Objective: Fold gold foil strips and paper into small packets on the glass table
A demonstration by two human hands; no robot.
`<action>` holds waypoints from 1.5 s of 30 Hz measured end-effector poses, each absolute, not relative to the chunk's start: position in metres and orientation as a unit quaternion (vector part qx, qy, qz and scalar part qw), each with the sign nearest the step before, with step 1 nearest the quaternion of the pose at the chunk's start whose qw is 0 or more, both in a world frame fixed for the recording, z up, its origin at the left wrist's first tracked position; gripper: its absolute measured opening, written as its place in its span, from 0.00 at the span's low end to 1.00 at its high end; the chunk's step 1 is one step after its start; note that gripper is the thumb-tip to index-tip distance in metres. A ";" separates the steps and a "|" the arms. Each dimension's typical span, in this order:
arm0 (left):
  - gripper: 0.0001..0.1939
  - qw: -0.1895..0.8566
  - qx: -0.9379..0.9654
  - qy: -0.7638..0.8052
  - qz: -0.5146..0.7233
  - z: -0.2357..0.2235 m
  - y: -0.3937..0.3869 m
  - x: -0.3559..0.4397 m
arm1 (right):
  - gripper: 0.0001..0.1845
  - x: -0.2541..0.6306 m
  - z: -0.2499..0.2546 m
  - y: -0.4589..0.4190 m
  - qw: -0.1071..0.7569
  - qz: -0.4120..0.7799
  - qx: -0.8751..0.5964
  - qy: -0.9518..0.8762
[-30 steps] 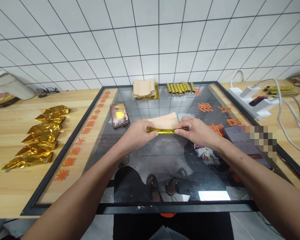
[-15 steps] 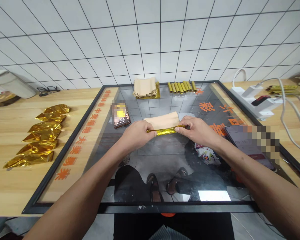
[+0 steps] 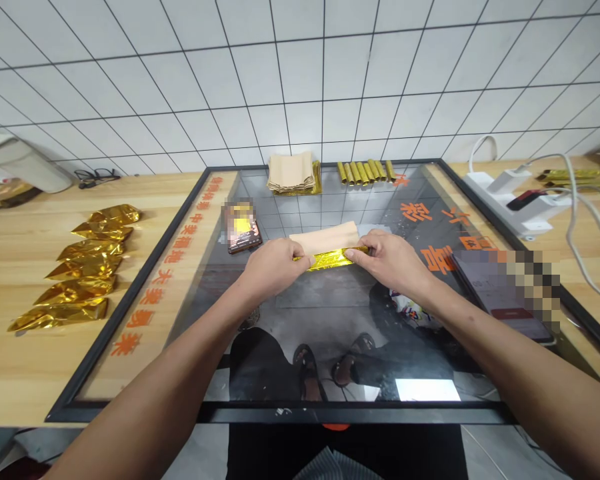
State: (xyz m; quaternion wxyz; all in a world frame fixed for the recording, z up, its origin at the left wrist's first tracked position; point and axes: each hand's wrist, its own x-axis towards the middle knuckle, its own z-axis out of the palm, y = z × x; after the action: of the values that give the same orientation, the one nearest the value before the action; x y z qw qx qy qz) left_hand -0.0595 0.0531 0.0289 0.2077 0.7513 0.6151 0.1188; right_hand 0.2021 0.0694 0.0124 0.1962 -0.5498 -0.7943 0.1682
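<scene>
A sheet of gold foil paper [image 3: 329,259] with a tan back lies partly rolled on the glass panel [image 3: 310,313]. My left hand [image 3: 273,265] pinches its left end and my right hand [image 3: 389,257] pinches its right end. The tan side [image 3: 330,237] lies flat beyond the rolled gold edge. Both hands rest on the glass near the panel's middle.
A stack of tan and gold sheets [image 3: 291,175] and several finished gold rolls [image 3: 365,171] sit at the panel's far edge. Several folded gold pieces [image 3: 83,267] lie on the wooden table at left. A phone [image 3: 241,229], a tablet [image 3: 500,293] and a power strip [image 3: 510,200] with cables are nearby.
The rolled gold edge has grown wider and moved slightly away from me over the tan sheet. My right hand has shifted a little inward along it.
</scene>
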 end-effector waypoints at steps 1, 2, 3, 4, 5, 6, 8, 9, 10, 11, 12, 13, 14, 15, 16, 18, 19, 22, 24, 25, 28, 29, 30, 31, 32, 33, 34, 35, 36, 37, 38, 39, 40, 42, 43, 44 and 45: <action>0.20 0.211 0.750 0.616 0.117 0.029 0.053 -0.060 | 0.18 0.202 0.013 0.069 0.192 0.166 -0.553 -0.794; 0.20 0.215 0.748 0.616 0.116 0.029 0.054 -0.061 | 0.17 0.201 0.013 0.069 0.189 0.165 -0.554 -0.794; 0.20 0.220 0.747 0.617 0.115 0.029 0.054 -0.062 | 0.17 0.201 0.013 0.069 0.186 0.163 -0.555 -0.794; 0.20 0.223 0.746 0.617 0.113 0.028 0.055 -0.063 | 0.17 0.201 0.013 0.069 0.183 0.160 -0.557 -0.794; 0.19 0.224 0.745 0.619 0.112 0.028 0.055 -0.063 | 0.17 0.201 0.013 0.069 0.181 0.155 -0.559 -0.794; 0.19 0.224 0.743 0.621 0.110 0.028 0.056 -0.064 | 0.17 0.201 0.012 0.069 0.180 0.149 -0.561 -0.794; 0.19 0.227 0.741 0.624 0.104 0.029 0.057 -0.064 | 0.18 0.201 0.011 0.069 0.176 0.139 -0.564 -0.795; 0.19 0.232 0.740 0.624 0.100 0.029 0.057 -0.064 | 0.18 0.200 0.011 0.069 0.175 0.136 -0.565 -0.795; 0.19 0.235 0.739 0.624 0.097 0.030 0.057 -0.064 | 0.18 0.200 0.010 0.069 0.172 0.134 -0.565 -0.796; 0.19 0.237 0.739 0.624 0.093 0.031 0.057 -0.064 | 0.18 0.200 0.010 0.069 0.170 0.132 -0.564 -0.797; 0.19 0.236 0.739 0.624 0.090 0.032 0.056 -0.063 | 0.18 0.199 0.010 0.068 0.168 0.130 -0.565 -0.798; 0.19 0.232 0.739 0.626 0.088 0.033 0.056 -0.063 | 0.17 0.198 0.011 0.068 0.167 0.128 -0.566 -0.797; 0.18 0.227 0.739 0.629 0.085 0.033 0.055 -0.063 | 0.16 0.198 0.011 0.067 0.167 0.126 -0.570 -0.795; 0.18 0.223 0.739 0.631 0.083 0.033 0.055 -0.062 | 0.16 0.197 0.012 0.067 0.167 0.127 -0.573 -0.792; 0.17 0.219 0.739 0.632 0.080 0.033 0.055 -0.062 | 0.15 0.196 0.013 0.066 0.166 0.128 -0.577 -0.789; 0.17 0.210 0.741 0.633 0.075 0.032 0.055 -0.061 | 0.15 0.195 0.014 0.066 0.165 0.129 -0.583 -0.785; 0.18 0.203 0.744 0.633 0.071 0.032 0.055 -0.061 | 0.14 0.195 0.015 0.066 0.163 0.128 -0.585 -0.784; 0.19 0.184 0.750 0.632 0.058 0.031 0.055 -0.060 | 0.14 0.194 0.014 0.066 0.158 0.123 -0.590 -0.782; 0.18 0.180 0.750 0.635 0.053 0.032 0.054 -0.059 | 0.14 0.194 0.014 0.066 0.157 0.121 -0.592 -0.781; 0.16 0.178 0.748 0.637 0.050 0.033 0.054 -0.058 | 0.14 0.195 0.013 0.066 0.157 0.120 -0.593 -0.781; 0.13 0.163 0.744 0.647 0.045 0.034 0.052 -0.056 | 0.14 0.195 0.013 0.066 0.157 0.117 -0.593 -0.781; 0.12 0.155 0.743 0.649 0.046 0.034 0.051 -0.056 | 0.13 0.196 0.013 0.066 0.158 0.116 -0.593 -0.781; 0.11 0.147 0.743 0.651 0.049 0.033 0.051 -0.056 | 0.13 0.196 0.013 0.066 0.158 0.114 -0.592 -0.782; 0.10 0.137 0.746 0.650 0.054 0.033 0.051 -0.056 | 0.13 0.196 0.013 0.066 0.158 0.112 -0.591 -0.783; 0.09 0.125 0.749 0.648 0.060 0.032 0.050 -0.056 | 0.13 0.196 0.012 0.066 0.158 0.110 -0.590 -0.784; 0.08 0.109 0.755 0.643 0.066 0.032 0.049 -0.056 | 0.13 0.196 0.012 0.066 0.158 0.109 -0.590 -0.785; 0.07 0.085 0.763 0.636 0.072 0.032 0.048 -0.055 | 0.13 0.196 0.012 0.066 0.158 0.108 -0.590 -0.785; 0.08 0.053 0.773 0.628 0.078 0.032 0.046 -0.053 | 0.13 0.196 0.012 0.066 0.157 0.108 -0.589 -0.785; 0.09 0.018 0.782 0.618 0.082 0.034 0.043 -0.050 | 0.12 0.195 0.012 0.066 0.157 0.107 -0.589 -0.785; 0.11 -0.021 0.791 0.606 0.085 0.035 0.038 -0.045 | 0.12 0.195 0.012 0.066 0.158 0.107 -0.589 -0.785; 0.13 -0.054 0.799 0.592 0.086 0.036 0.032 -0.039 | 0.13 0.195 0.012 0.066 0.158 0.106 -0.588 -0.786; 0.15 -0.073 0.810 0.575 0.089 0.038 0.025 -0.032 | 0.13 0.195 0.012 0.066 0.159 0.104 -0.587 -0.787; 0.17 -0.078 0.825 0.553 0.090 0.038 0.017 -0.024 | 0.13 0.195 0.011 0.066 0.159 0.100 -0.585 -0.789; 0.20 -0.072 0.855 0.505 0.091 0.036 0.001 -0.008 | 0.13 0.195 0.010 0.066 0.158 0.085 -0.581 -0.794; 0.23 -0.073 0.867 0.484 0.091 0.034 -0.006 -0.001 | 0.13 0.196 0.009 0.066 0.157 0.075 -0.580 -0.796; 0.26 -0.074 0.876 0.468 0.090 0.031 -0.012 0.005 | 0.13 0.196 0.009 0.066 0.156 0.067 -0.579 -0.798; 0.29 -0.071 0.880 0.462 0.085 0.028 -0.017 0.009 | 0.13 0.197 0.008 0.066 0.156 0.061 -0.578 -0.799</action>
State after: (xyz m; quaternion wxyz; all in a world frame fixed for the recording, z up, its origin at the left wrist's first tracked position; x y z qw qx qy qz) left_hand 0.0093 -0.0171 0.0284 -0.0709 0.8798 0.4623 0.0847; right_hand 0.1966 0.0659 0.0085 0.1556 -0.5775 -0.7991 0.0613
